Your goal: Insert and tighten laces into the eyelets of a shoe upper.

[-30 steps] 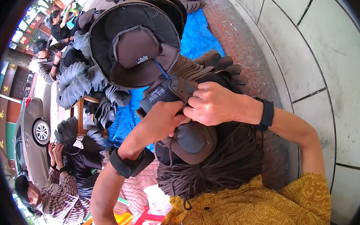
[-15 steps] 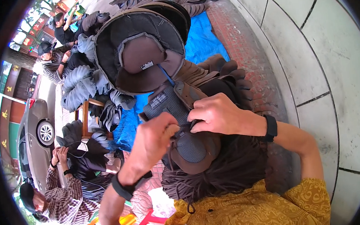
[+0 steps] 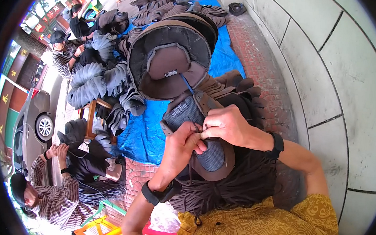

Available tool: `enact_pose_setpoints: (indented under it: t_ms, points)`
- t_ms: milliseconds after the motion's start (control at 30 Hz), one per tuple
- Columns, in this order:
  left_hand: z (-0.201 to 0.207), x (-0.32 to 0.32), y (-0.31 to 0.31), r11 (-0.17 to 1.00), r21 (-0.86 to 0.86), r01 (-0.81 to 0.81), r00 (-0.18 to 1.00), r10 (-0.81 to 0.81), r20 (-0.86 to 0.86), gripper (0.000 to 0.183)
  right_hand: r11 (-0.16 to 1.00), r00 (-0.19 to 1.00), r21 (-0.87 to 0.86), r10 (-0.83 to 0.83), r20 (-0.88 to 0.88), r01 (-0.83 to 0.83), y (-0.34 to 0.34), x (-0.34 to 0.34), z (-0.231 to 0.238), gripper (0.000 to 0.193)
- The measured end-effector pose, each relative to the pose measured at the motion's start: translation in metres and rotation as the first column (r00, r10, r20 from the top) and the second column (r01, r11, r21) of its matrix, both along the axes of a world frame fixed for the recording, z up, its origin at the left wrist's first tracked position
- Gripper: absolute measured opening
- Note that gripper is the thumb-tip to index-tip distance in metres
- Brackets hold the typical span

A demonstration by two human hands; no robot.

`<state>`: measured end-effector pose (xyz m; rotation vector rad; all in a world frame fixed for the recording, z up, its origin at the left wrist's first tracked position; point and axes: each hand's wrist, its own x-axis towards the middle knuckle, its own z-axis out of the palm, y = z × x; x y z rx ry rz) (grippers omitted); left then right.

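Both hands meet over a brown and dark-grey shoe upper [image 3: 214,157] that sits above the person's lap, its rounded toe pointing toward the yellow patterned shirt [image 3: 254,221] and its mesh tongue [image 3: 181,111] toward the far side. The left hand [image 3: 181,141] comes in bent at the wrist, with its fingers pinched together at the throat of the upper; the right hand [image 3: 228,127] faces it, thumb and forefinger pressed tight in the same place. Between them they grasp a thin dark strand [image 3: 197,127] – its exact path is hidden by the fingertips. Each wrist wears a dark band.

Under the upper spreads a thick bundle of dark laces [image 3: 227,192], gathered on the lap. Just beyond the tongue stands a big rounded brown shell [image 3: 159,37] with a black inside and a small white label, and a narrow blue strip [image 3: 186,82] runs from it down to the upper. More brown uppers [image 3: 220,85] lie in a row to the right of the tongue.

Behind, a blue tarp [image 3: 140,140] covers part of the red paving [image 3: 259,57], and grey uppers [image 3: 93,86] are piled to the left. On that side a co-worker in a striped shirt [image 3: 55,201] has both hands raised near a pale cord – farther off, two more people sit among the piles, with a parked car [image 3: 31,131] beyond
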<state>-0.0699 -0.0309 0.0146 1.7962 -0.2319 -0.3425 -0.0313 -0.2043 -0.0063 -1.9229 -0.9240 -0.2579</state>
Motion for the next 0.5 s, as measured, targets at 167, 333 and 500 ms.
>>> enact_pose_setpoints:
  t_ms: [167, 333, 500]
  points:
    - [-0.009, -0.003, 0.000, 0.992, -0.111, -0.051, 0.999, 0.050, -0.017, 0.008, 0.995, 0.950, 0.090, -0.007, -0.311, 0.037, 0.007, 0.010, 0.039, 0.012]
    - [-0.004, -0.002, -0.003, 0.960, -0.239, -0.146, 0.983, 0.115, -0.140, 0.010, 0.992, 0.991, -0.095, 0.087, 0.107, -0.077, 0.005, 0.022, 0.023, 0.012]
    - [-0.007, -0.006, -0.001, 0.940, -0.286, -0.185, 0.978, 0.149, -0.145, 0.010, 0.997, 0.980, -0.022, 0.069, -0.185, -0.074, 0.011, 0.015, 0.029, 0.015]
